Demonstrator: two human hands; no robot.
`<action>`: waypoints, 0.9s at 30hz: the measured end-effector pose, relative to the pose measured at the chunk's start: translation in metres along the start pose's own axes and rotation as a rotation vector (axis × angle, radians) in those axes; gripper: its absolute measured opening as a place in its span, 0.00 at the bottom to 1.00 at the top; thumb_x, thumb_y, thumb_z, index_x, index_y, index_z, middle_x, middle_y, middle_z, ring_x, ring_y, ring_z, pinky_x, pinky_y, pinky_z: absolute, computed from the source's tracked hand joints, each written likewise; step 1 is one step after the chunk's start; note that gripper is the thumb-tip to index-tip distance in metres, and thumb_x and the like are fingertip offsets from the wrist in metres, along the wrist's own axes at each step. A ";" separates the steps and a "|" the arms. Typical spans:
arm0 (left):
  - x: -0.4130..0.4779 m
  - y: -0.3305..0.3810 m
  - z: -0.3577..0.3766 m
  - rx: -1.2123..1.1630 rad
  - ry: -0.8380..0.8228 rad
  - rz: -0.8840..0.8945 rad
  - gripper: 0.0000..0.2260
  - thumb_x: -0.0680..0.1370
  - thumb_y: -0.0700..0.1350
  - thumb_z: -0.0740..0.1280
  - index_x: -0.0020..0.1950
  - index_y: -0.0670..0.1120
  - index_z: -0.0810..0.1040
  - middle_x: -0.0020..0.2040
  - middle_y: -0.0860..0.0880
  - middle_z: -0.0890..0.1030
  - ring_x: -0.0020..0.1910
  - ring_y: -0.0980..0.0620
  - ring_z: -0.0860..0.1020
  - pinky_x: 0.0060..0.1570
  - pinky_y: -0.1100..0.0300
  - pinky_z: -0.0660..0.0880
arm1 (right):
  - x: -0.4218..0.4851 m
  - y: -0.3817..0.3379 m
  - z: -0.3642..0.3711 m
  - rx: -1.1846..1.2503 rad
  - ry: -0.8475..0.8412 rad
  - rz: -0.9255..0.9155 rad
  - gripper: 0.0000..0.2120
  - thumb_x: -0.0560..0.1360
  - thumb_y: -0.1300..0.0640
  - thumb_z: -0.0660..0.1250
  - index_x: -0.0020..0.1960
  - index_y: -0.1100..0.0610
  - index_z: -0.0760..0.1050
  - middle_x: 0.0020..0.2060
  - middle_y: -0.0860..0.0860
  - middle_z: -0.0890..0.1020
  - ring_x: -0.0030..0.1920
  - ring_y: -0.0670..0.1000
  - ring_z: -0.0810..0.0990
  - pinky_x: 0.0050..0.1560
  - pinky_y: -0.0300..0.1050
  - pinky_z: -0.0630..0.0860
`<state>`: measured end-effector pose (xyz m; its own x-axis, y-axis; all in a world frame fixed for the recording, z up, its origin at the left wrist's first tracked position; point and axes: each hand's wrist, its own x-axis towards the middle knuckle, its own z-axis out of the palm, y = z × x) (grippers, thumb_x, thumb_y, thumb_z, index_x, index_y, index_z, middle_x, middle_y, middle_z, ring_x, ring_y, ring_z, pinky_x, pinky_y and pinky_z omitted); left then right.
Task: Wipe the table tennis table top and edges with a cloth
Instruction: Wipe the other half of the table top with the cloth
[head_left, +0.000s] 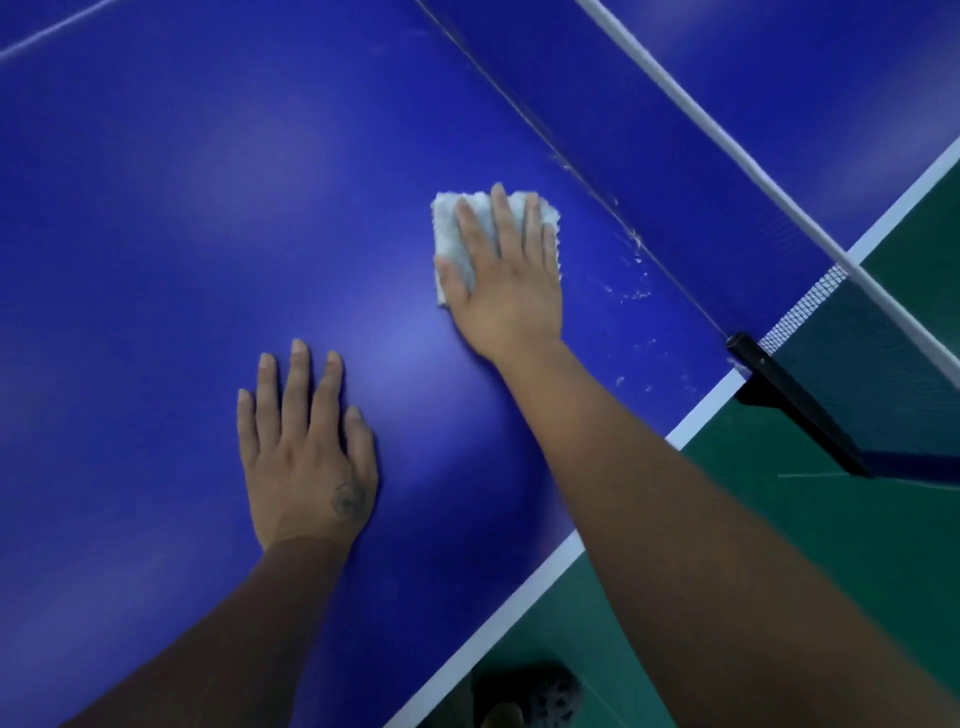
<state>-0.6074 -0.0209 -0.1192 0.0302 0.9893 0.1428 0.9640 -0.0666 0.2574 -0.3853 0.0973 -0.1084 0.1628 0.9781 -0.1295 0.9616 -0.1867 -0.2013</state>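
Blue table top (182, 208) shines near the left hand (306, 452), resting flat and empty. The right hand (506, 275) presses flat on a white cloth (452, 218) near the net (810, 296) — white specks (631, 270) and the edges look not yet wiped.

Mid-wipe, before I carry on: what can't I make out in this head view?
Head view only:
- Cloth: mostly covered by the right hand; its underside and dirtiness are hidden.
- Table: cut off by the left and top frame edges; the wiped extent is unclear.
- White specks right of the cloth: too small to tell water from dirt.
- Shoe: blurred, cut by the bottom edge.
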 end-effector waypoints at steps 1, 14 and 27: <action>0.000 0.001 -0.002 -0.019 0.000 -0.010 0.25 0.87 0.51 0.55 0.83 0.45 0.69 0.85 0.44 0.64 0.87 0.42 0.55 0.84 0.38 0.52 | 0.009 0.012 -0.005 0.005 0.000 0.029 0.33 0.86 0.34 0.45 0.88 0.44 0.47 0.88 0.50 0.46 0.87 0.60 0.40 0.86 0.61 0.40; 0.004 0.011 -0.013 -0.056 -0.050 -0.090 0.25 0.86 0.50 0.56 0.82 0.45 0.71 0.86 0.46 0.64 0.87 0.45 0.54 0.85 0.41 0.50 | -0.171 0.086 -0.004 0.125 0.084 0.737 0.35 0.86 0.36 0.45 0.88 0.51 0.46 0.87 0.58 0.43 0.86 0.65 0.40 0.85 0.66 0.43; 0.004 0.011 -0.012 -0.039 -0.034 -0.089 0.24 0.86 0.50 0.57 0.82 0.46 0.70 0.86 0.47 0.63 0.87 0.45 0.55 0.86 0.44 0.49 | -0.057 0.019 0.008 0.016 0.139 0.146 0.32 0.87 0.36 0.50 0.87 0.46 0.55 0.87 0.53 0.52 0.87 0.60 0.46 0.86 0.63 0.44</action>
<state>-0.6000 -0.0194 -0.1046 -0.0457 0.9953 0.0851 0.9523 0.0177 0.3046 -0.3778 0.0373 -0.1128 0.3306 0.9435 -0.0234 0.9219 -0.3282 -0.2058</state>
